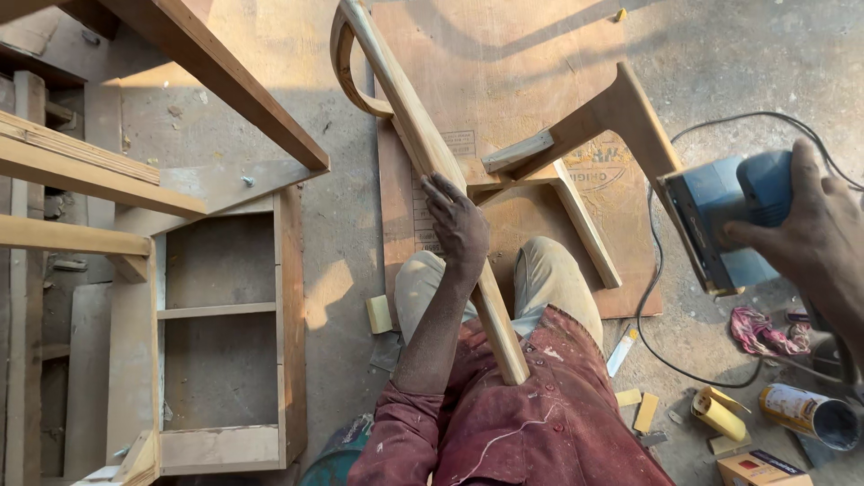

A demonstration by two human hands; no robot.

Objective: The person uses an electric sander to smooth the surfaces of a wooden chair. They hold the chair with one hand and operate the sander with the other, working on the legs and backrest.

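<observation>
Dusty floor (351, 234); open can (810, 416) lies tipped, contents unclear.

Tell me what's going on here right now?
A seated person grips a curved wooden chair frame with the left hand, its lower end against their lap. The right hand holds a blue power sander at the end of one frame leg. Sandpaper rolls and a tin lie on the floor.
</observation>
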